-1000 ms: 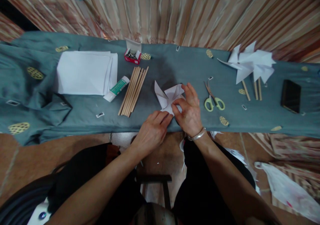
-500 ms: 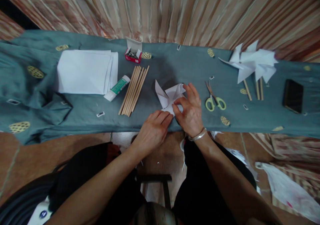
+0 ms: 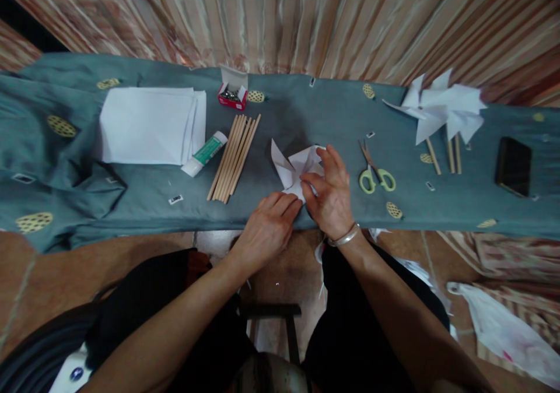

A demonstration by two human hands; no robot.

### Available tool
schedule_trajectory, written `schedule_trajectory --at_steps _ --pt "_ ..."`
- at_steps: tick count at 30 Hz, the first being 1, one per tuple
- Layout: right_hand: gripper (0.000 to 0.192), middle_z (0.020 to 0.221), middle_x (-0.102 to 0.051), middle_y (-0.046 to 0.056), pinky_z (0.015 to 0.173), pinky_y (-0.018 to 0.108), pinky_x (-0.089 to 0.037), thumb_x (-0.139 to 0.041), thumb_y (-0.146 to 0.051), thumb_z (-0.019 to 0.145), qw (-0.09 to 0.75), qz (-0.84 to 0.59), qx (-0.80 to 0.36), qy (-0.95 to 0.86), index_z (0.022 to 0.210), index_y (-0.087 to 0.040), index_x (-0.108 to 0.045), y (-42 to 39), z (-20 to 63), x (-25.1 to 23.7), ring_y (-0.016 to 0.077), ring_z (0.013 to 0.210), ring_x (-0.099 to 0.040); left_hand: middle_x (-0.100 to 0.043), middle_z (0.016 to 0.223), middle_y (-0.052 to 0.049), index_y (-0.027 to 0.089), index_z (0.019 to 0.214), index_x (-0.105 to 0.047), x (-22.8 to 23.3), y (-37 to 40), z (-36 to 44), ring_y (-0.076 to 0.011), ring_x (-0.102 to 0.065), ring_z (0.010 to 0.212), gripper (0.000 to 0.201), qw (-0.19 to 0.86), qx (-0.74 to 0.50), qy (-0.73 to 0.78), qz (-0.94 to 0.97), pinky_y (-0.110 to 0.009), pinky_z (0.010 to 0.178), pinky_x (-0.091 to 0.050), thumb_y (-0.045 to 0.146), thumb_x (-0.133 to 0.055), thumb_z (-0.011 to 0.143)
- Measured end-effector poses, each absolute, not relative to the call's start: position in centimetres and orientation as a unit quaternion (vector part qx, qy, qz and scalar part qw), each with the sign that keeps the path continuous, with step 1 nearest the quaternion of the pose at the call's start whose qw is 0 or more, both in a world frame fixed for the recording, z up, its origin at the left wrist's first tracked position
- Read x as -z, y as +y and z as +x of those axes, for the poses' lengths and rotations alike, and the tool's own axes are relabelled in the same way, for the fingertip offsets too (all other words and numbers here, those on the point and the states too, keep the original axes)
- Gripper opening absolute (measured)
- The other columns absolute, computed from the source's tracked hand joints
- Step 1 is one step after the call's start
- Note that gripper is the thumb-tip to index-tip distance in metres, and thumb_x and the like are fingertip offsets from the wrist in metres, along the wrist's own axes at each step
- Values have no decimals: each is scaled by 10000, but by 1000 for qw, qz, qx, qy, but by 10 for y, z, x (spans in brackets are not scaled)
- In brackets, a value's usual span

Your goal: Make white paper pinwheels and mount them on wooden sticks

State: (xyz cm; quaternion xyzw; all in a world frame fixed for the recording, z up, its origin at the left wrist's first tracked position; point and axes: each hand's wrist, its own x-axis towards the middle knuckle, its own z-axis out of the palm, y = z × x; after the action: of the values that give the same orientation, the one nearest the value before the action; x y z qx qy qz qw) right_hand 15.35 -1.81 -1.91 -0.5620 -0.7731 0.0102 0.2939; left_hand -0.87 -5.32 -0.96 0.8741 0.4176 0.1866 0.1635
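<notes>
Curtain (image 3: 306,20) in striped folds hangs behind a desk (image 3: 306,119) under grey-green cloth. On the cloth, far left, lies a stack of white paper (image 3: 146,126); far right, finished white pinwheels (image 3: 441,110) on sticks, and beyond them a dark phone (image 3: 513,165). A bundle of wooden sticks (image 3: 234,157) lies slanted just right of the paper stack, with a glue tube (image 3: 204,154) touching its left side and a small red box (image 3: 233,93) of pins behind it. Scissors (image 3: 374,174) with pale green handles lie just right of the hands. At the desk's near edge, in the middle, sits the folded paper (image 3: 295,168), partly shaped into pointed flaps. The right hand (image 3: 332,197) pinches a flap between thumb and fingers. The left hand (image 3: 266,230) rests fingers flat on the paper's near corner, pressing it down.
</notes>
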Motion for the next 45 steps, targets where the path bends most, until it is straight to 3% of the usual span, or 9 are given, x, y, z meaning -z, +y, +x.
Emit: schedule_trajectory --at_steps 11,19,35,41,45 --pt "269 1470 -457 101 1080 564 -359 -412 -226 958 231 -565 -12 -792 914 -215 -677 -20 150 20 331 1444 -289 -612 1160 -128 107 1153 -571 10 -54 -10 -263 -521 1079 288 164 -179 416 876 -415 888 -498 117 -398 923" --pt "292 1485 -444 65 1060 536 -372 -411 -145 907 214 -554 -35 -804 1061 -267 -628 -24 150 25 280 1470 -234 -622 1148 -123 109 1139 -584 12 -53 -10 -254 -538 1064 289 167 -189 412 876 -409 887 -507 91 -426 898" --pt "358 1466 -457 150 1044 545 -343 -382 -97 902 223 -556 -6 -801 962 -179 -726 -16 152 28 328 1465 -222 -652 1083 -81 154 1085 -651 -4 -42 -32 -192 -590 1025 285 130 -374 472 788 -366 921 -509 100 -451 890" --pt "268 1467 -455 184 1056 513 -324 -473 -118 867 179 -561 -14 -808 940 -147 -729 -12 151 27 325 1472 -183 -676 1043 -82 158 1046 -664 -17 -84 6 -191 -608 992 276 195 -429 439 765 -364 908 -530 77 -471 867" --pt "323 1468 -462 176 1081 496 -297 -424 -72 870 147 -570 -20 -808 924 -136 -736 -7 148 22 304 1469 -195 -693 999 -86 156 1019 -673 -28 -122 35 -190 -626 929 270 232 -461 382 767 -345 839 -562 70 -473 860"
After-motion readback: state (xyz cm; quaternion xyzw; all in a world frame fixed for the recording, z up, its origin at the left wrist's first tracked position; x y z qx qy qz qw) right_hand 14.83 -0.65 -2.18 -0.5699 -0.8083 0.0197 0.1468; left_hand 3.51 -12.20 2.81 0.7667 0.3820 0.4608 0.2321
